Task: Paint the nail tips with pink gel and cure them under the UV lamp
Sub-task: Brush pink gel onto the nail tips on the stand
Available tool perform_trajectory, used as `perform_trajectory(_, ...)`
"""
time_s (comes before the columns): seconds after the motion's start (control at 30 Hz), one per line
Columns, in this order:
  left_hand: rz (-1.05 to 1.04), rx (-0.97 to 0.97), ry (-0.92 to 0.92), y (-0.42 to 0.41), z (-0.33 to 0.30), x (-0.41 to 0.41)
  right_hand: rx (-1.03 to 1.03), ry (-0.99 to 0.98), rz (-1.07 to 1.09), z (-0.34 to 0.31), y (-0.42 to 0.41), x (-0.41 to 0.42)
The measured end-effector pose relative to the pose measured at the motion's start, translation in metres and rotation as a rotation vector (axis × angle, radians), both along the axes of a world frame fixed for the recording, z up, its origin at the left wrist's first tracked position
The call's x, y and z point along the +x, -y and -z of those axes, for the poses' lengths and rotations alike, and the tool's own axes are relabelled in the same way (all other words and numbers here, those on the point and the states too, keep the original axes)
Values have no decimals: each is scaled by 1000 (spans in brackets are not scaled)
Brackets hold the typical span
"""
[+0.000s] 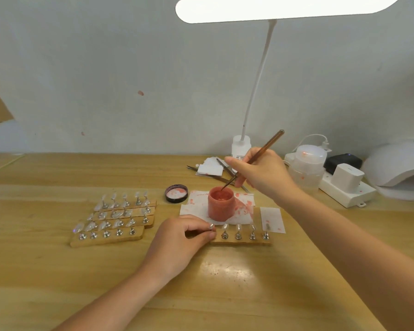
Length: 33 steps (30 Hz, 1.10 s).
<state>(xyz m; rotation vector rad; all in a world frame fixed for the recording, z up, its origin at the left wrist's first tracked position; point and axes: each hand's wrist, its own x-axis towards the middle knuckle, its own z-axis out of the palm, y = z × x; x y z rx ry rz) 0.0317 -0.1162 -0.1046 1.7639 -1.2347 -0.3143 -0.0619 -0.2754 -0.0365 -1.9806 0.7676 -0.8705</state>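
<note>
Right hand: the right hand (261,173), right of centre, pinches a thin brush (253,158), its bristles dipped in the pink gel jar (220,203) at centre.
Left hand: the left hand (184,237) pinches the left end of the wooden strip (242,242) just below the jar.
Nail tips: clear nail tips (238,229) on metal stands; probably light, brittle, easily tipped, so steady the strip rather than the tips.
UV lamp: white UV lamp (397,163), cut off at the right edge.
Hidden: the strip's leftmost tip is mostly under the fingers; how much gel is in the jar is unclear.

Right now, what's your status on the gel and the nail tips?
Right hand grips brush, bristles dipped in pink gel jar. Left hand steadies nail-tip strip; tips there unpainted. Nothing blocking.
</note>
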Motion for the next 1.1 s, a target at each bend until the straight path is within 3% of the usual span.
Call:
perform_trajectory(0.17, 0, -4, -17, -1, 0, 0, -73, -61, 15, 3, 5, 3)
perform_trajectory(0.5, 0, -18, -28, -2, -1, -2, 113, -119, -57, 6, 8, -3)
perform_trajectory(0.83, -1, -12, -24, -3, -2, -2, -136, -264, -19, 7, 2, 14)
perform_trajectory(1.1, 8, -19, -17, -3, -2, -2, -169, -346, -83, 5, -3, 22)
